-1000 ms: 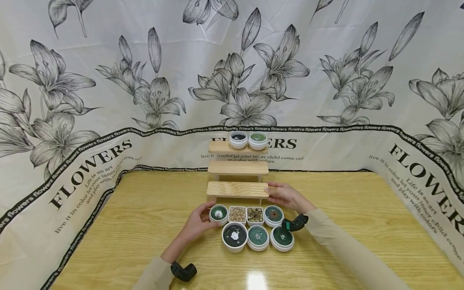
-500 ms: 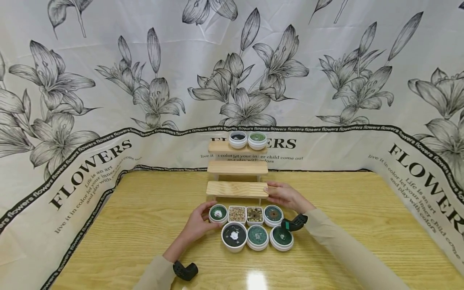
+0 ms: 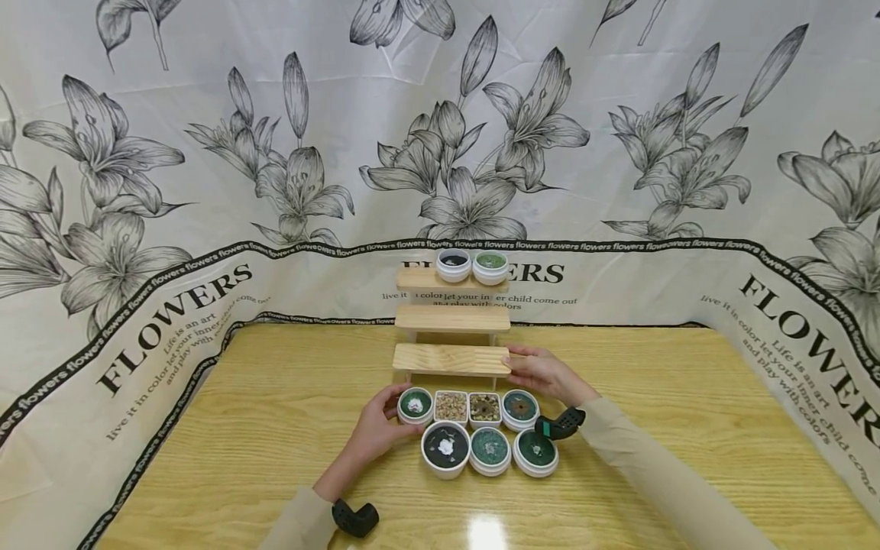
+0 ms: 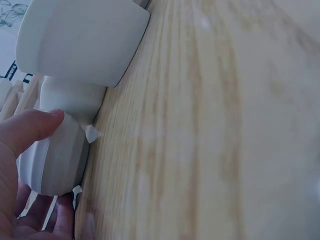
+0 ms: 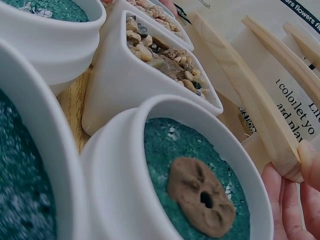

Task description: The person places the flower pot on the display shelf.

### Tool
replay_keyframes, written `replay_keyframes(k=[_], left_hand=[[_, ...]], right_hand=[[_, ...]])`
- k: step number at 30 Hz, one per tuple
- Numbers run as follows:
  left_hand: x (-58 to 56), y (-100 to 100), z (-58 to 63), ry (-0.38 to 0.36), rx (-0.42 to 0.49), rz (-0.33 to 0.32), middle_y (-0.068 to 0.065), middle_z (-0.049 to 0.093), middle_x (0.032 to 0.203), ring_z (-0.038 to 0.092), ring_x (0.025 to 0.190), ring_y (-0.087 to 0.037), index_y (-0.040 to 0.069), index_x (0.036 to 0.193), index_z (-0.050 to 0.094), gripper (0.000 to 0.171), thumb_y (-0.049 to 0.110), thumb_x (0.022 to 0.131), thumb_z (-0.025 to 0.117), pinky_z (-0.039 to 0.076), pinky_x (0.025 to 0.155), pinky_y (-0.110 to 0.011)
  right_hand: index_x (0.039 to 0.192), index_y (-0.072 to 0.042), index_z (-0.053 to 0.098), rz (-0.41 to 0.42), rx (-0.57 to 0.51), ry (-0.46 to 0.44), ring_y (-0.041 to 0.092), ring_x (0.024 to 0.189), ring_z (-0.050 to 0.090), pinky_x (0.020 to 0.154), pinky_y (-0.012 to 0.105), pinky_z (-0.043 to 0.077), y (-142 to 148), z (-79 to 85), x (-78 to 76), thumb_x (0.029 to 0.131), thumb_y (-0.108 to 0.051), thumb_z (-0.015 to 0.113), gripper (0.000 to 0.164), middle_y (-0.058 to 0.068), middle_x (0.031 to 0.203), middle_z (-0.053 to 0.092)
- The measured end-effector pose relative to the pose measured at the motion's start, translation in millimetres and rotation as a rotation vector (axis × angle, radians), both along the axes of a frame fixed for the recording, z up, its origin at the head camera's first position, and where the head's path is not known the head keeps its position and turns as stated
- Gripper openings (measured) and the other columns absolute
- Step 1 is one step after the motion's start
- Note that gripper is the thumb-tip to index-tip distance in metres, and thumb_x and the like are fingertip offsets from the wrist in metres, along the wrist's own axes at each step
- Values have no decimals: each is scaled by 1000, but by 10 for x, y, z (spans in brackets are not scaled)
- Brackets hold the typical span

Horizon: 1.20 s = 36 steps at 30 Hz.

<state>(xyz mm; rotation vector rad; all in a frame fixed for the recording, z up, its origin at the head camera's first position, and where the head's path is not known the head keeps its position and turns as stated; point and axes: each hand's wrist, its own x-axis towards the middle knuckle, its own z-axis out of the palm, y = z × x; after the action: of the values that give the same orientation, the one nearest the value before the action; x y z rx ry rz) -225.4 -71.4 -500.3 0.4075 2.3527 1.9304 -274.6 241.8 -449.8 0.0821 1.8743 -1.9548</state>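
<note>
My left hand (image 3: pixel 378 424) curls around a small round white pot (image 3: pixel 415 405) with a green fill and a white lump on top. In the left wrist view its thumb lies on the side of that ribbed pot (image 4: pixel 55 155), other fingers beneath. My right hand (image 3: pixel 543 373) pinches the right end of the lowest plank of a three-step wooden stand (image 3: pixel 450 357); the right wrist view shows thumb and fingers at the plank's end (image 5: pixel 285 160). Two square white pots of pebbles (image 3: pixel 451 407) and a round pot with a brown disc (image 3: pixel 519 409) stand between the hands.
In a front row stand a larger black-filled pot (image 3: pixel 445 451), a teal-filled pot (image 3: pixel 490 451) and a dark green one (image 3: pixel 535 452). Two round pots (image 3: pixel 470 267) sit on the stand's top step. A flower-printed cloth (image 3: pixel 309 283) hangs behind the wooden table (image 3: pixel 275 397).
Almost nothing differs. Both hands keep their places on the pot and the plank; the head view has shifted very slightly, and the left wrist sits a touch further right.
</note>
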Motion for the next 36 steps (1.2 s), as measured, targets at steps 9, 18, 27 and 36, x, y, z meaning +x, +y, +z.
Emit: replay_keyframes(k=[9, 18, 27, 36], left_hand=[[29, 18, -2, 22, 5, 34, -22, 59, 121, 60, 109, -32, -6, 127, 53, 68, -7, 66, 82, 54, 89, -27], [17, -30, 7, 29, -25, 61, -22, 61, 114, 63, 100, -28, -6, 122, 55, 64, -4, 65, 83, 55, 81, -23], [-26, -139, 120, 0, -38, 86, -19, 61, 115, 63, 100, -24, -4, 124, 54, 65, 3, 67, 85, 53, 82, -21], [-112, -206, 302, 28, -40, 105, -19, 61, 119, 61, 106, -27, -1, 127, 55, 67, 2, 67, 84, 54, 91, -28]], right_hand=[[149, 10, 15, 1, 4, -1, 3, 86, 60, 81, 18, 55, 2, 8, 10, 98, -12, 52, 66, 5, 110, 55], [149, 10, 15, 5, 10, -2, 2, 86, 60, 83, 19, 55, -6, 5, -1, 98, -11, 51, 66, 7, 114, 54], [149, 9, 17, -21, 16, -20, 3, 84, 61, 81, 18, 55, -5, -5, -11, 97, -11, 52, 66, 7, 112, 54], [149, 10, 14, -15, -24, -4, 3, 84, 61, 81, 18, 55, -5, -22, -3, 98, -9, 50, 65, 4, 107, 57]])
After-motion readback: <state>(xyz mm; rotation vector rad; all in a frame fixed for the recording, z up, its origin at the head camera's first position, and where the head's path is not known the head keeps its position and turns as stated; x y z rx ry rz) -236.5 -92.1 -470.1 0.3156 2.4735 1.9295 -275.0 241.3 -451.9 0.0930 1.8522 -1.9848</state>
